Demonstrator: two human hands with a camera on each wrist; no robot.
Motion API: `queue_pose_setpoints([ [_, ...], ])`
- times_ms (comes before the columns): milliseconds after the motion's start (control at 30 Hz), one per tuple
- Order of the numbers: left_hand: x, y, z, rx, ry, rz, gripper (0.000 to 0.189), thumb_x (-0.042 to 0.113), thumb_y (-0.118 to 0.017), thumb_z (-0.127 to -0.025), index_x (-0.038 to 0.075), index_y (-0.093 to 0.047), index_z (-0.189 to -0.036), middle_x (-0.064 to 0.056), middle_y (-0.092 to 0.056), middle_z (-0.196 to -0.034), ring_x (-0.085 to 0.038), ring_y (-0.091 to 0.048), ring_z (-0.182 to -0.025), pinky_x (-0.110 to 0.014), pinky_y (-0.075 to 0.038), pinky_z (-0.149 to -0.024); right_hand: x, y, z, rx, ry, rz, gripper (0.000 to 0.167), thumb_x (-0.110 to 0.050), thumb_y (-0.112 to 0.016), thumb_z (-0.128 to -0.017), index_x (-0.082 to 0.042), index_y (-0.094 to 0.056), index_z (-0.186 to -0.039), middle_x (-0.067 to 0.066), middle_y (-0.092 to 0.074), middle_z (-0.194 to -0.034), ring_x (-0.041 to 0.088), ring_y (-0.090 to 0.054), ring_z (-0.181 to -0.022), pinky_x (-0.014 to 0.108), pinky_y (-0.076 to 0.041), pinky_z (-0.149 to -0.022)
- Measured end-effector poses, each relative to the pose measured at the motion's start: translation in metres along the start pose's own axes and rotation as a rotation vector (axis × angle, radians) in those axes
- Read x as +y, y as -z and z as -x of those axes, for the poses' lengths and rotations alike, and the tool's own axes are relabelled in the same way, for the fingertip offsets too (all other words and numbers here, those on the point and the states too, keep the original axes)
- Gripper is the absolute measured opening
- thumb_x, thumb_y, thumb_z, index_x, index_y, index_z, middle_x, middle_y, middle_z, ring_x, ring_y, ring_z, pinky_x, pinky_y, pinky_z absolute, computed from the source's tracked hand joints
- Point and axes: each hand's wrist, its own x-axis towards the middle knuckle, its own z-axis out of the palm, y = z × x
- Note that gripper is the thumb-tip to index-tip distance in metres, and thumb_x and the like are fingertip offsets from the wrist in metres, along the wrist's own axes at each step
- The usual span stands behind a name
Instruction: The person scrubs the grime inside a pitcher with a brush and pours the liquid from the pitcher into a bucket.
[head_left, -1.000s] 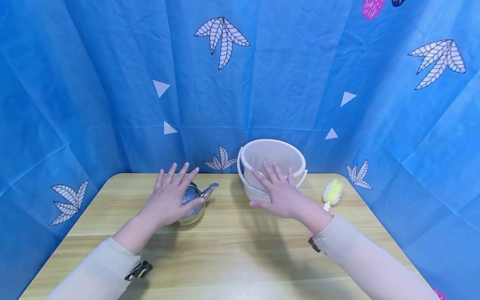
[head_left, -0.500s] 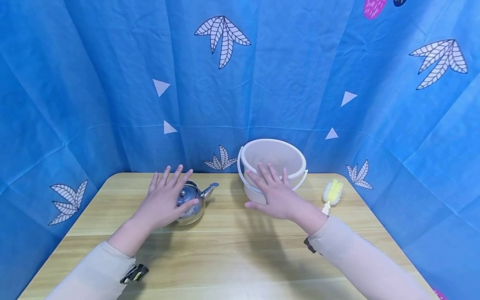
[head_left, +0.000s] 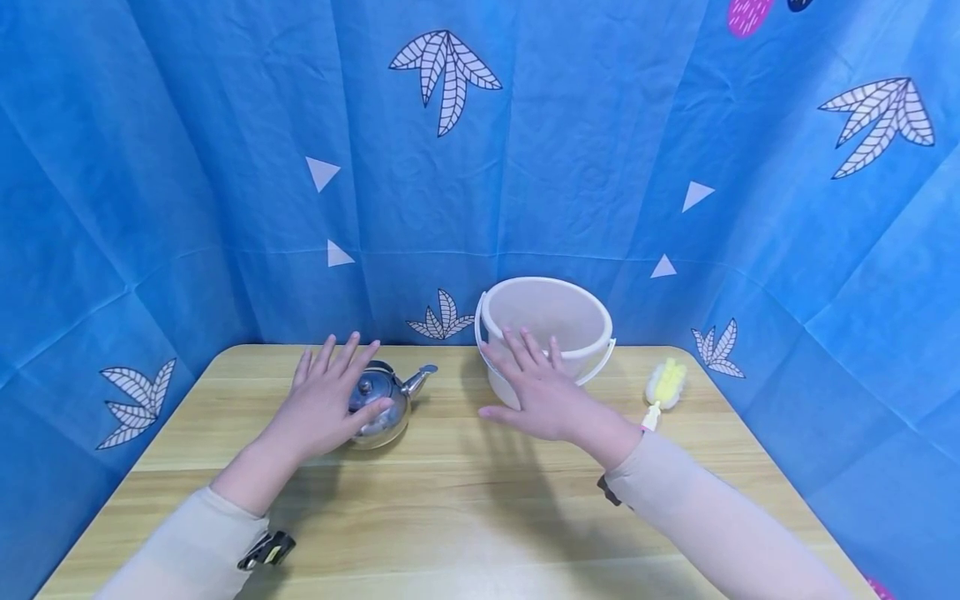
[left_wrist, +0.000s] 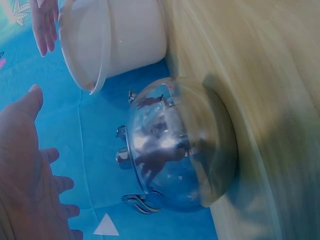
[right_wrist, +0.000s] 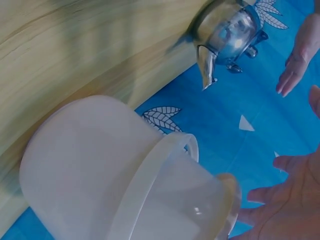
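Note:
My left hand (head_left: 324,406) hovers with spread fingers above and left of a shiny metal teapot (head_left: 382,408), overlapping its left side in the head view. The left wrist view shows the teapot (left_wrist: 170,145) standing on the table, apart from the palm. My right hand (head_left: 543,392) is held out flat, fingers spread, in front of a white bucket (head_left: 592,312) with a carrying handle. From the right wrist, the bucket (right_wrist: 90,160) shows close by, with the fingers (right_wrist: 257,195) near its rim. Neither hand holds anything.
A brush (head_left: 666,385) with a yellow and white head lies at the table's right side, its handle partly hidden by the right sleeve. Blue patterned curtain (head_left: 420,200) surrounds the wooden table (head_left: 427,517) at the back and both sides.
Both hands have drifted slightly left and stay spread. More of the teapot and the brush's handle shows now. The teapot, bucket and brush have not moved.

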Motion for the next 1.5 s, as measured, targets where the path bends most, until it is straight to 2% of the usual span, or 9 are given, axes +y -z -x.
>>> queue_pose_setpoints([
  [267,-0.004,-0.001,0.003,-0.018,0.037,0.025,0.087,0.065,-0.051,-0.095,0.016,-0.022,-0.161,-0.020,-0.012,-0.166,-0.050,-0.002,-0.149,-0.070,0.004,-0.116,-0.004,-0.004,-0.004,-0.004,0.039,0.017,0.090,-0.069,-0.049,-0.094,-0.025,-0.013,-0.163,0.016,-0.007,-0.167,0.037,0.002,-0.153,0.062,-0.001,-0.120],
  [500,-0.007,-0.001,0.005,-0.025,0.054,0.022,0.088,0.069,-0.047,-0.095,0.016,-0.020,-0.161,-0.021,-0.012,-0.165,-0.051,-0.003,-0.149,-0.070,0.003,-0.115,-0.008,-0.004,-0.007,-0.015,0.044,0.004,0.090,-0.067,-0.051,-0.094,-0.025,-0.012,-0.163,0.016,-0.005,-0.167,0.036,0.003,-0.153,0.058,0.003,-0.121],
  [833,-0.011,-0.003,0.008,-0.012,0.060,0.032,0.086,0.067,-0.047,-0.096,0.018,-0.019,-0.162,-0.022,-0.014,-0.165,-0.052,-0.005,-0.148,-0.071,0.002,-0.115,-0.018,-0.007,-0.015,-0.008,0.074,-0.007,0.090,-0.069,-0.050,-0.093,-0.025,-0.013,-0.163,0.016,-0.002,-0.167,0.038,-0.001,-0.153,0.060,-0.001,-0.121],
  [1033,-0.012,-0.002,0.008,-0.021,0.068,0.040,0.086,0.065,-0.048,-0.097,0.017,-0.017,-0.162,-0.022,-0.011,-0.165,-0.051,-0.002,-0.149,-0.070,0.004,-0.115,-0.025,-0.008,-0.019,-0.031,0.063,-0.027,0.089,-0.069,-0.051,-0.093,-0.030,-0.010,-0.162,0.014,0.000,-0.168,0.038,0.001,-0.153,0.059,0.000,-0.121],
  [1267,-0.014,-0.003,0.011,-0.015,0.078,0.055,0.086,0.065,-0.047,-0.097,0.017,-0.018,-0.162,-0.021,-0.011,-0.165,-0.051,-0.002,-0.149,-0.070,0.004,-0.115,-0.031,-0.012,-0.024,-0.070,0.056,-0.023,0.090,-0.070,-0.049,-0.093,-0.033,-0.004,-0.162,0.012,0.009,-0.166,0.034,0.010,-0.152,0.056,0.006,-0.121],
  [1500,-0.018,-0.007,0.012,-0.002,0.080,0.057,0.081,0.062,-0.046,-0.099,0.017,-0.018,-0.162,-0.023,-0.012,-0.165,-0.053,-0.003,-0.148,-0.072,0.003,-0.114,-0.034,-0.015,-0.028,-0.075,0.070,-0.043,0.089,-0.070,-0.049,-0.093,-0.032,-0.007,-0.162,0.012,0.005,-0.167,0.034,0.008,-0.152,0.055,0.006,-0.121],
])
